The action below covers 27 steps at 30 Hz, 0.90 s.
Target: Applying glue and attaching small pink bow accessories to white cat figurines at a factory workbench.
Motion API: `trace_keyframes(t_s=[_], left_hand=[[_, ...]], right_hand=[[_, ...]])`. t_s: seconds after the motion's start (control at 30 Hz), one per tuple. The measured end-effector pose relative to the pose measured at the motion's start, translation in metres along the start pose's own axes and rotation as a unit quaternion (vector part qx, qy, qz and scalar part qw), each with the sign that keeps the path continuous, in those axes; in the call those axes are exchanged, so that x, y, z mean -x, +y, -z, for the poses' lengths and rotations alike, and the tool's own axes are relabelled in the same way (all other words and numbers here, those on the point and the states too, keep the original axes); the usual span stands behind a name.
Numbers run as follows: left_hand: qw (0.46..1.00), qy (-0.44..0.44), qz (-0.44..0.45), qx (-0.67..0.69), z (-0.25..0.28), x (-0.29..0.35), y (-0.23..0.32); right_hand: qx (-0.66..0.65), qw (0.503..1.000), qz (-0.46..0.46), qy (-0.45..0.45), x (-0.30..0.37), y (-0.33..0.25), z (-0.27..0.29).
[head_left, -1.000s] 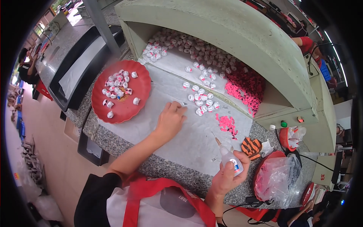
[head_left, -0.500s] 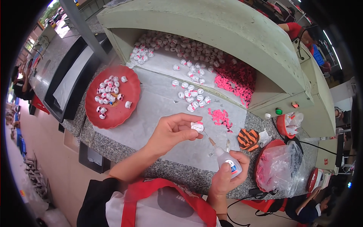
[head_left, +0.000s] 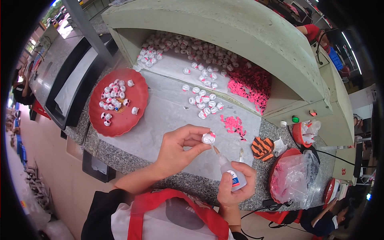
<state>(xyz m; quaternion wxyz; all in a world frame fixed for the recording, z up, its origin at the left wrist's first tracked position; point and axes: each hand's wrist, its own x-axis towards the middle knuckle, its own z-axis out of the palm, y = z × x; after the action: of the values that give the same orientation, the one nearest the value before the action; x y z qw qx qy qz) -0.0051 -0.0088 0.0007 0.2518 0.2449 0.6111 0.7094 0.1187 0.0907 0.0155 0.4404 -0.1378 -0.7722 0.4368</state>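
Note:
Between the thumb and fingers of my left hand (head_left: 181,147) is a small white rounded piece (head_left: 208,138) with a pink patch on it. My right hand (head_left: 237,185) is wrapped round a clear glue bottle (head_left: 233,174) with a blue label and a thin nozzle. The nozzle tip points up at the white piece and is at or very near its lower side; whether they touch I cannot tell. Beyond my hands, several like white pieces (head_left: 206,103) lie on the papered bench, next to a small heap of flat pink pieces (head_left: 233,125).
A red scalloped plate (head_left: 96,120) with more white pieces stands at left. The pale green cabinet (head_left: 256,34) holds many white pieces and a pink pile (head_left: 250,86). At right are an orange-and-black striped cloth (head_left: 263,148), a plastic bag (head_left: 298,176) and a small red basket (head_left: 297,134).
My right hand has brought the glue bottle left and up, its nozzle now at the white piece. My left hand has turned the piece slightly and shifted a little.

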Motion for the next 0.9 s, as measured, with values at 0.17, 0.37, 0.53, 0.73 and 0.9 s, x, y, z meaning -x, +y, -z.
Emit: trace_keyframes(t_s=[0.17,0.37,0.53,0.73,0.9], left_hand=[[0.998,0.021,-0.062,-0.024,-0.001,-0.002,-0.001],[0.995,-0.014,-0.071,-0.065,0.003,-0.002,0.003],[0.988,0.004,-0.106,-0.113,0.002,-0.002,0.008],[0.991,0.002,-0.093,-0.098,0.003,-0.002,0.009],[0.999,-0.012,-0.035,-0.005,0.004,-0.001,0.007]], right_hand=[[0.003,1.0,0.001,-0.001,-0.001,0.002,-0.002],[0.024,0.999,0.005,-0.032,-0.001,0.002,0.0],[0.034,0.997,0.019,-0.06,-0.007,-0.004,0.003],[0.052,0.997,0.013,-0.057,-0.006,-0.005,0.007],[0.034,0.998,-0.035,-0.041,0.0,-0.007,0.004]])
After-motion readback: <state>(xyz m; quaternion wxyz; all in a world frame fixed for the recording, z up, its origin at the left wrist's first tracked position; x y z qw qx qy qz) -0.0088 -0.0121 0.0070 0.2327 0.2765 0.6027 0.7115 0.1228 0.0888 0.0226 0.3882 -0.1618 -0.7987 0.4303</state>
